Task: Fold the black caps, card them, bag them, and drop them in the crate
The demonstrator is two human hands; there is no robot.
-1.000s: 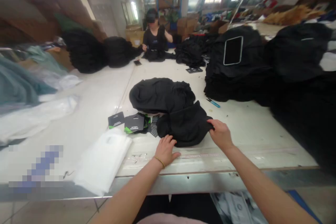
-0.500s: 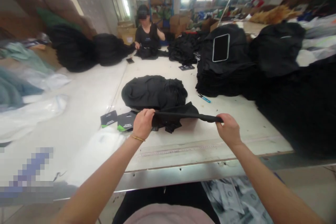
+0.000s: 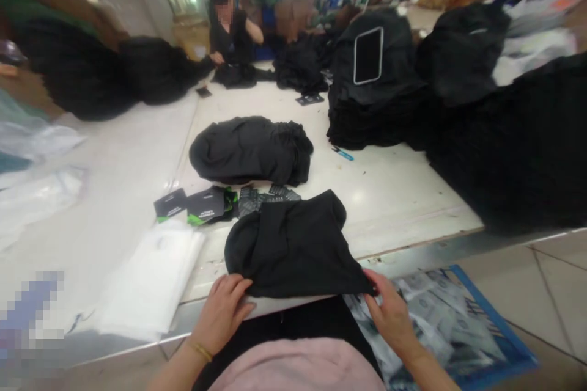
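A black garment (image 3: 298, 244) lies spread on the near part of the table, its lower edge along the table's front edge. My left hand (image 3: 229, 302) is at its near left corner, fingertips on the cloth and thumb apart below. With thumb and fingers my right hand (image 3: 385, 305) pinches the near right corner. Behind the garment, black tags with green edges (image 3: 206, 204) and small patterned labels (image 3: 268, 195) lie in a row. A folded black bundle (image 3: 250, 149) rests farther back.
White plastic bags (image 3: 147, 275) lie at the left front. Blue snips (image 3: 343, 153) sit near a tall black stack (image 3: 373, 104) bearing a tablet (image 3: 368, 55). A person (image 3: 233, 33) works at the far side. A blue-edged bag (image 3: 449, 324) of packets is below the table.
Both hands have come down towards me, and the black garment, before stretched in a narrow band between them, now lies flat at the table edge. The view has tilted lower, uncovering the labels.
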